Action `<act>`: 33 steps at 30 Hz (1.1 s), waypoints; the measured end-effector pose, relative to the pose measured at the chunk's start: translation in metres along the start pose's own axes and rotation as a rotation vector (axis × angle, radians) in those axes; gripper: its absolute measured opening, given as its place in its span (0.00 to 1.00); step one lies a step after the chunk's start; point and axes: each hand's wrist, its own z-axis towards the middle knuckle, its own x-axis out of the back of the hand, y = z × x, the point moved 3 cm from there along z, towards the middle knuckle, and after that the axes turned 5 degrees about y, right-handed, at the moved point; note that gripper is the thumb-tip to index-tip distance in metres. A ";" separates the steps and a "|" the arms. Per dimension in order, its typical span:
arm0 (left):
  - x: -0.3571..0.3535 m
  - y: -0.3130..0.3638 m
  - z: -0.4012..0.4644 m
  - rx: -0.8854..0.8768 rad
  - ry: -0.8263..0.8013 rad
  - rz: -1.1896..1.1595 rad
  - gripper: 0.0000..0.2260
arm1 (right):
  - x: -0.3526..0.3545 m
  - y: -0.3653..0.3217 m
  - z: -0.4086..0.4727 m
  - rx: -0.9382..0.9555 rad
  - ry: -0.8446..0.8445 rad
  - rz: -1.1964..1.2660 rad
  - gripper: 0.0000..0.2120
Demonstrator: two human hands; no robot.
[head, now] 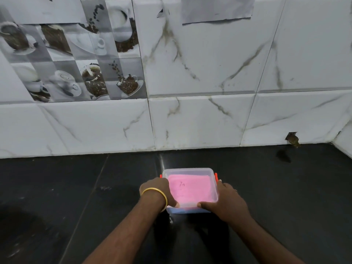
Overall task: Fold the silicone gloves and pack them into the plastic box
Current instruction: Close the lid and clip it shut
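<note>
Both hands grip the plastic box [190, 189]: left hand [157, 191] and right hand [227, 199] on its sides, pink silicone gloves [188, 187] between them. Uneven pressing could leave one orange clip [215, 178] unlatched.

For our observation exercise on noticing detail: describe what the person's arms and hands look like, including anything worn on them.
Both forearms are bare, with no sleeves in view. The left hand has a thin gold bangle round its wrist. The right hand seems to have a ring on one finger, too small to be sure. No gloves.
</note>
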 end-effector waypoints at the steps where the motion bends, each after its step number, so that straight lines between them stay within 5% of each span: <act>1: -0.001 -0.001 -0.002 -0.001 0.022 -0.021 0.30 | 0.000 0.000 0.001 -0.008 -0.007 0.005 0.48; 33: 0.051 -0.005 0.164 -0.006 0.030 -0.233 0.40 | 0.006 -0.046 0.170 -0.092 -0.103 -0.087 0.44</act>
